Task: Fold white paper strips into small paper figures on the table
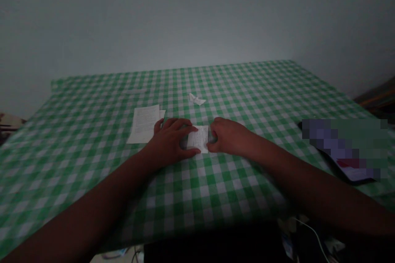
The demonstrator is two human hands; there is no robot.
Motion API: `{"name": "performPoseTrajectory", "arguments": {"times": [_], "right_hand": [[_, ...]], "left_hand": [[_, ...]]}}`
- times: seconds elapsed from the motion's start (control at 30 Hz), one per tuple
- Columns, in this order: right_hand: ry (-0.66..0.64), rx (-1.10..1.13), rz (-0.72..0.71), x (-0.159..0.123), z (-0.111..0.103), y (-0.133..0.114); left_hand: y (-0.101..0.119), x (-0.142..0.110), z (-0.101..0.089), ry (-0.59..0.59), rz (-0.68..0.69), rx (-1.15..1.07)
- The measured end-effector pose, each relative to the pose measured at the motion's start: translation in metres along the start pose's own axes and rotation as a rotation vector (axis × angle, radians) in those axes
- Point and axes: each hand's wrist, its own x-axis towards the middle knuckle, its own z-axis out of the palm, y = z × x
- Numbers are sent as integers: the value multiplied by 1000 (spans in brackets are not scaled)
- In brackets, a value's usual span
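A small piece of printed paper [200,139], which looks folded, lies on the table between my hands. My left hand [169,139] holds it down from the left, its thumb near the bottom edge and its index finger across the upper part. My right hand [230,135] is curled at the paper's right edge, with the thumb by the lower right corner; its other fingertips are partly hidden. Left of my left hand lies a larger printed sheet [145,123], with another bit of paper partly showing under it. Beyond my hands sits a crumpled scrap of paper [196,99].
A green and white checked cloth [247,90] covers the table, which stands against a plain wall [197,20]. To the right, beyond my right forearm, lies a dark-edged device with a blurred screen [348,160]. A white cable [314,234] hangs below the front edge.
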Motion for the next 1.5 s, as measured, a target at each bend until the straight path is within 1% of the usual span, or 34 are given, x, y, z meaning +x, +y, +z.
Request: {"name": "performPoseTrajectory", "arguments": {"times": [0.07, 0.27, 0.47, 0.57, 0.67, 0.73, 0.8, 0.93, 1.03, 1.13, 1.27, 1.33, 1.4, 1.5], "right_hand": [[7, -10, 22, 1, -1, 1], [-27, -3, -21, -5, -2, -5], [71, 1, 105, 13, -2, 11], [97, -10, 139, 16, -3, 12], [70, -11, 90, 8, -3, 6], [17, 11, 27, 2, -2, 1], [7, 18, 26, 1, -1, 0], [61, 15, 108, 15, -2, 11], [139, -15, 180, 28, 1, 21], [215, -30, 199, 31, 4, 26], [259, 36, 185, 26, 4, 28], [268, 88, 154, 22, 2, 27], [257, 144, 101, 17, 0, 24], [230, 192, -20, 11, -2, 17]], "left_hand": [[0, 0, 0, -1, -2, 1], [0, -1, 0, -8, 1, -1], [-1, 0, 0, -8, 4, -7], [-1, 0, 0, -4, -4, 2], [-1, 0, 0, 0, -1, 11], [0, -1, 0, -1, 5, 10], [0, -1, -1, -1, 10, 5], [1, -1, -1, -3, 3, 5], [2, -2, 0, -1, 6, 16], [2, -3, 0, -3, 23, 26], [1, -6, -4, -2, 51, 27], [0, -6, -7, -1, 64, 18], [-1, -7, -10, 3, 73, 9], [-3, -5, -12, 10, 69, 5]]}}
